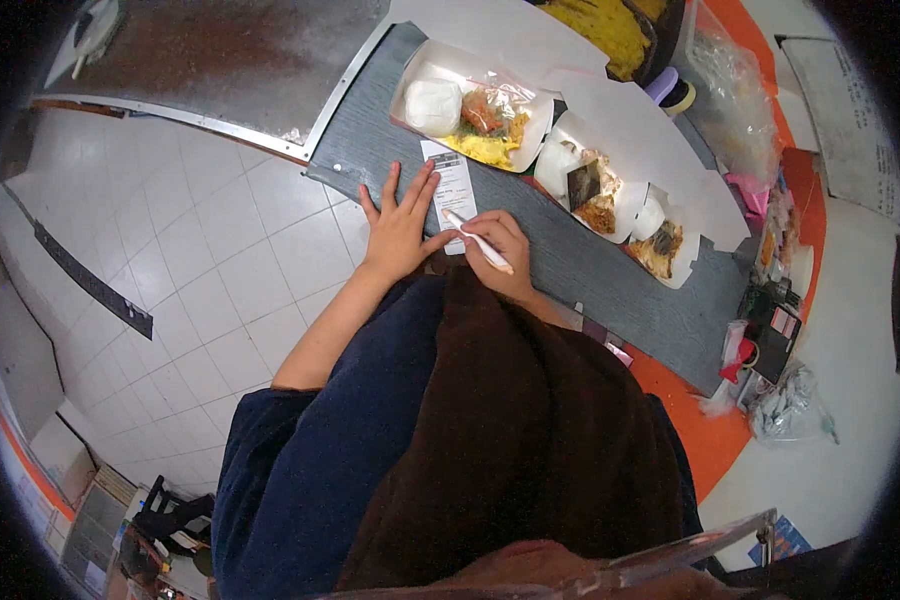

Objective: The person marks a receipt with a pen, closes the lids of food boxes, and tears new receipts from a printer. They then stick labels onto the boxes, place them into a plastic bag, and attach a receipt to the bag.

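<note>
A printed paper receipt (pixel 454 190) lies at the near edge of the grey counter. My left hand (pixel 400 228) rests flat along its left side, fingers spread. In my right hand (pixel 503 250) is a white and orange pen (pixel 487 249), its tip on the receipt. Just beyond stands an open food box (pixel 402 108) with a white wrapped lump, yellow food and a clear plastic packet of something reddish. To the right, two more open boxes (pixel 625 212) hold white wrapped lumps and browned food; a dark packet sits in the middle one.
The grey counter (pixel 620 290) runs diagonally to the lower right. A tray of yellow food (pixel 600 35) stands at the back, near a tape roll (pixel 680 98) and clear plastic bags (pixel 735 110). A black device (pixel 775 335) sits at the right end. Tiled floor (pixel 210 250) lies left.
</note>
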Action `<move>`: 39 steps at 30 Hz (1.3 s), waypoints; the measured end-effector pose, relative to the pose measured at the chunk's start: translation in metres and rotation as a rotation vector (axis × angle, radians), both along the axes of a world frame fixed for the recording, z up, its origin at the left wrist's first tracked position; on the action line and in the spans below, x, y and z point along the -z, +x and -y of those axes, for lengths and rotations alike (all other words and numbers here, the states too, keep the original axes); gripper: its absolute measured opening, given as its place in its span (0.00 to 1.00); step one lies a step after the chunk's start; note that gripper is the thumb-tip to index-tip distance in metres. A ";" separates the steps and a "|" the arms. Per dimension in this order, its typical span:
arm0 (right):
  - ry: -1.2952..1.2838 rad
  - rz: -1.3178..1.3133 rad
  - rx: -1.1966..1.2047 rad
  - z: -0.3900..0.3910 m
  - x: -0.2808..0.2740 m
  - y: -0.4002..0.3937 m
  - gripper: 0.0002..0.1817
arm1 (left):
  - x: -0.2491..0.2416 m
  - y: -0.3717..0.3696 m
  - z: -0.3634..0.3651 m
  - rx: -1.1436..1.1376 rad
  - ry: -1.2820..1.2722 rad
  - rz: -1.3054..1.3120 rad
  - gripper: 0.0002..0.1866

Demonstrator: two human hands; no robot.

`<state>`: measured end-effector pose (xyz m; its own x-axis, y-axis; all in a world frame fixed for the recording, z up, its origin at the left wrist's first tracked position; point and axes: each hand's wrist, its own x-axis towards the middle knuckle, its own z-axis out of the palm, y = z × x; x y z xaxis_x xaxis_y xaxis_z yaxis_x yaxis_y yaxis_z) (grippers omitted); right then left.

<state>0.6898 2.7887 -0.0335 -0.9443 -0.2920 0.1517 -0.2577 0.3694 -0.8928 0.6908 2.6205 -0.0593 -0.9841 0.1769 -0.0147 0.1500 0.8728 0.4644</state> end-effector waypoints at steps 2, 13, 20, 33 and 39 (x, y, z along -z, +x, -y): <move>-0.030 0.011 -0.009 0.002 -0.001 0.001 0.09 | -0.001 0.000 0.000 0.005 -0.009 0.011 0.43; 0.025 0.000 0.143 -0.005 0.004 -0.001 0.07 | 0.001 0.001 -0.001 -0.003 -0.004 -0.017 0.43; 0.029 -0.045 0.251 -0.011 0.011 -0.003 0.07 | 0.000 0.001 -0.001 0.000 -0.005 -0.021 0.43; 0.107 -0.037 0.116 -0.004 -0.001 0.002 0.06 | -0.001 0.001 -0.001 -0.002 -0.029 -0.030 0.43; 0.058 -0.012 0.123 -0.002 -0.003 0.004 0.06 | 0.000 0.002 -0.003 0.002 -0.034 -0.038 0.43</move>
